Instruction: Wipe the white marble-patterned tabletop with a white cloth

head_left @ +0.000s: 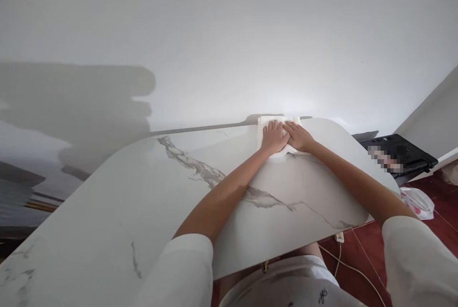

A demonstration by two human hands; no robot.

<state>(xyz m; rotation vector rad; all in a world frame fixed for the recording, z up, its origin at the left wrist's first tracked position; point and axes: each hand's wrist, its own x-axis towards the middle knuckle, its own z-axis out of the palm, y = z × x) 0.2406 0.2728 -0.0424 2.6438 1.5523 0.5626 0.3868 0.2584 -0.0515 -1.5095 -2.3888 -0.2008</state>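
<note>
A white cloth (264, 131) lies spread on the white marble-patterned table (171, 192), close to its far edge by the wall. My left hand (275, 136) rests palm down on the cloth, fingers stretched forward and slightly apart. Beside it, my right hand (298, 137) also lies flat on the cloth, angled to the left, its fingertips close to the left hand's thumb. Both arms reach forward across the tabletop. Much of the cloth's middle is hidden under the hands.
A plain white wall (229, 40) rises behind the table. Past its right end stands a black case-like object (417, 152), partly pixelated. A white plastic bag (418, 203) sits on the red tiled floor (368, 250), near a power strip (339, 237) and its cable.
</note>
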